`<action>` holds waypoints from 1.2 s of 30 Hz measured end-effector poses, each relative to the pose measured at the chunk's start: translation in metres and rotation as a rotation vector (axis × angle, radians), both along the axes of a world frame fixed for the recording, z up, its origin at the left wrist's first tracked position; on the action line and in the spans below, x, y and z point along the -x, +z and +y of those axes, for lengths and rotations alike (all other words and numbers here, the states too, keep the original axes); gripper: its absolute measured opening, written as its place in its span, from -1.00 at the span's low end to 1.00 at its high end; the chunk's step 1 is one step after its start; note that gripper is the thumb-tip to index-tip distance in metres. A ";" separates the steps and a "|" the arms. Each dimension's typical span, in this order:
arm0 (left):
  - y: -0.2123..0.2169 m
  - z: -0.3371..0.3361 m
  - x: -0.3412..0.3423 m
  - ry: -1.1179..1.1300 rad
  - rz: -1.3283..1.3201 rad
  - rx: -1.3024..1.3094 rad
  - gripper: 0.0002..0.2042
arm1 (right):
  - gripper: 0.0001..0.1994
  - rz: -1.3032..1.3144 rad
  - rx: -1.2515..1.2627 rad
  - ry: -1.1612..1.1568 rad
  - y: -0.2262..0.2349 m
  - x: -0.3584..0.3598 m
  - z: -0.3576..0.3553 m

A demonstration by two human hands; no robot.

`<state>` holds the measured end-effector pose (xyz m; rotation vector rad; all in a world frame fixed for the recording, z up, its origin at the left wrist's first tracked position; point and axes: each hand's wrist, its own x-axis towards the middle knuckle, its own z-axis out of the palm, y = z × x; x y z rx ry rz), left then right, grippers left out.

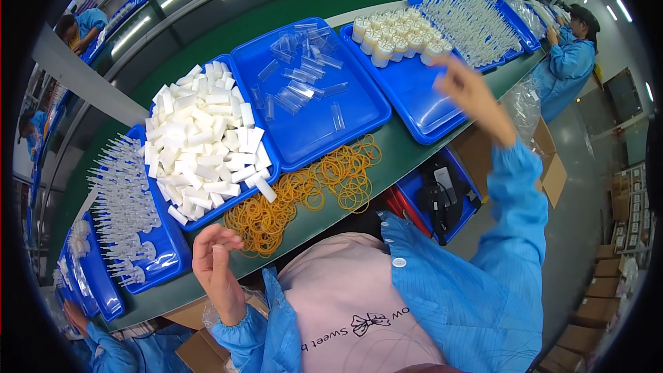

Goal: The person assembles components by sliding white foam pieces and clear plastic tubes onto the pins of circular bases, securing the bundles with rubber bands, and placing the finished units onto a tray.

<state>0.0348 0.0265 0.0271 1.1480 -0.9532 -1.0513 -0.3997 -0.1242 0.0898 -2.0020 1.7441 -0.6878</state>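
Observation:
My left hand (217, 269) is raised at the table's near edge with fingers loosely bent and apart, nothing in it. It is nearest to a heap of yellow rubber bands (276, 211) and a blue tray of short white cylinders (204, 131). Out to the right, my right hand (464, 88) hovers over a blue tray (428, 100), its fingertips close to a group of white round pieces with yellowish bands (395, 38). Motion blurs those fingers, so whether they grip anything is unclear. Between the hands, clear plastic tubes (304, 72) lie scattered in another blue tray (276, 138).
Trays of thin white spiky parts stand at far left (128, 200) and far right (469, 27). Below the table edge sit a blue bin (452, 224) with dark items and a cardboard box (545, 166). Co-workers in blue (566, 62) work along the line.

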 end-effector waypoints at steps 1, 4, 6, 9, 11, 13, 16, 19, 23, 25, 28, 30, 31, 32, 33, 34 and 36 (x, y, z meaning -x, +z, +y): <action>0.000 -0.001 -0.001 0.004 0.007 0.003 -0.70 | -0.69 -0.192 -0.108 0.222 -0.008 -0.015 0.034; 0.001 -0.006 0.002 -0.023 0.030 0.009 -0.71 | -0.67 -0.516 -0.926 0.744 -0.049 -0.030 0.112; 0.002 -0.011 0.006 -0.052 0.041 0.015 -0.71 | -0.68 -0.376 -1.525 0.811 -0.113 -0.015 0.157; -0.004 -0.008 0.000 -0.071 0.057 0.024 -0.73 | -0.80 -0.196 -1.892 0.330 -0.199 0.001 0.235; -0.007 -0.009 -0.003 -0.066 0.051 0.018 -0.73 | -0.74 -0.400 -1.855 0.032 -0.250 0.005 0.297; -0.004 -0.007 -0.003 -0.068 0.038 0.003 -0.73 | -0.68 -0.578 -1.662 0.163 -0.369 0.027 0.370; -0.004 -0.002 -0.006 -0.034 0.052 -0.001 -0.73 | -0.68 -0.527 -1.503 0.119 -0.409 0.050 0.410; -0.004 -0.005 -0.001 -0.043 0.049 -0.006 -0.74 | -0.67 -0.455 -1.245 0.050 -0.449 0.041 0.380; 0.000 -0.006 0.000 -0.089 0.079 0.010 -0.74 | -0.66 -0.355 -0.903 -0.062 -0.480 0.043 0.318; 0.004 -0.006 0.005 -0.090 0.096 0.021 -0.74 | -0.65 -0.305 -0.725 -0.125 -0.496 0.021 0.310; -0.006 -0.001 0.000 -0.062 0.056 -0.017 -0.74 | -0.70 0.668 -1.015 0.272 -0.232 -0.046 0.232; -0.006 -0.001 0.000 -0.104 0.058 -0.016 -0.74 | -0.83 0.522 -0.575 0.158 -0.179 -0.040 0.215; -0.003 -0.001 0.004 -0.102 0.078 -0.040 -0.75 | -0.89 0.163 -0.238 0.008 -0.167 -0.041 0.202; -0.001 -0.001 0.009 -0.109 0.068 -0.040 -0.75 | -0.88 -0.197 -0.346 -0.056 -0.123 -0.056 0.179; -0.001 -0.002 0.013 -0.128 0.086 -0.042 -0.75 | -0.76 -0.542 -0.406 -0.003 -0.127 -0.064 0.171; 0.000 -0.003 0.018 -0.146 0.100 -0.042 -0.75 | -0.75 -0.926 -0.422 0.062 -0.136 -0.084 0.165; 0.004 -0.004 0.025 -0.188 0.092 -0.018 -0.75 | -0.80 -1.081 -0.582 0.264 -0.138 -0.116 0.154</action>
